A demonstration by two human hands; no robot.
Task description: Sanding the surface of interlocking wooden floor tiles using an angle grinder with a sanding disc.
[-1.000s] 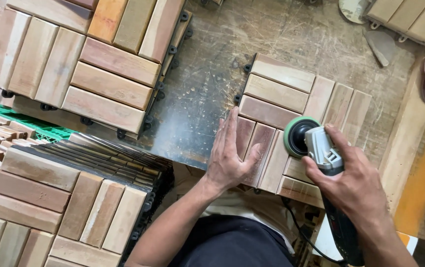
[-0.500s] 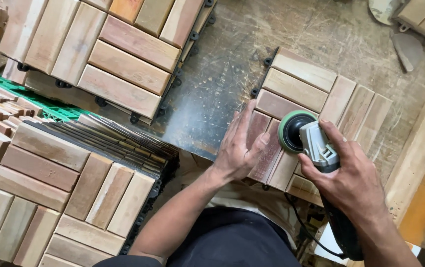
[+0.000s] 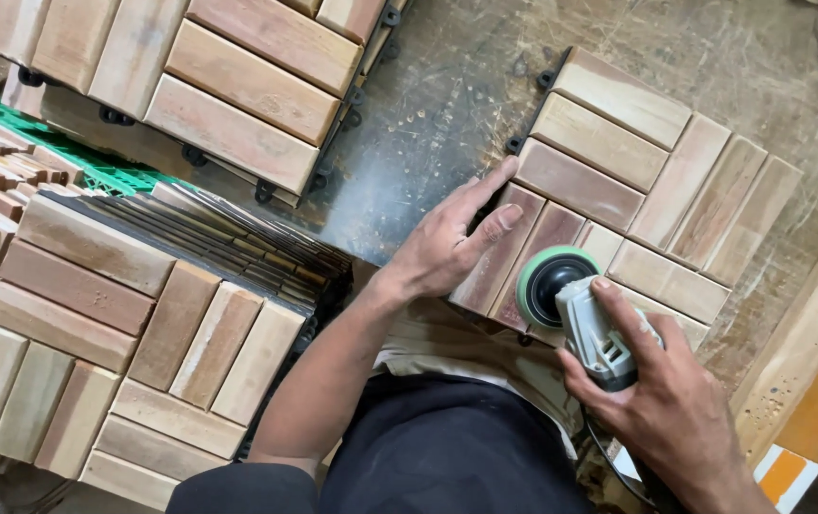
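Note:
A square wooden deck tile (image 3: 633,181) made of short slats on a black plastic base lies on the scratched workbench. My left hand (image 3: 453,243) rests flat on its near left slats, fingers together. My right hand (image 3: 661,400) grips a grey handheld sander (image 3: 588,324), index finger along its top. The sander's round green-rimmed pad (image 3: 547,283) sits on the tile's near edge, just right of my left hand.
A tall stack of similar tiles (image 3: 114,324) stands at the left, close to my left arm. More tiles (image 3: 237,86) lie at the top left over a green plastic grid (image 3: 95,162). A wooden rail (image 3: 799,352) runs along the right. The sander's cord (image 3: 609,457) trails down by my lap.
The view has shifted, so the tile and hands sit further right and lower. My left hand slid toward the tile's left slats and its fingers closed together; the sander moved down toward the near edge.

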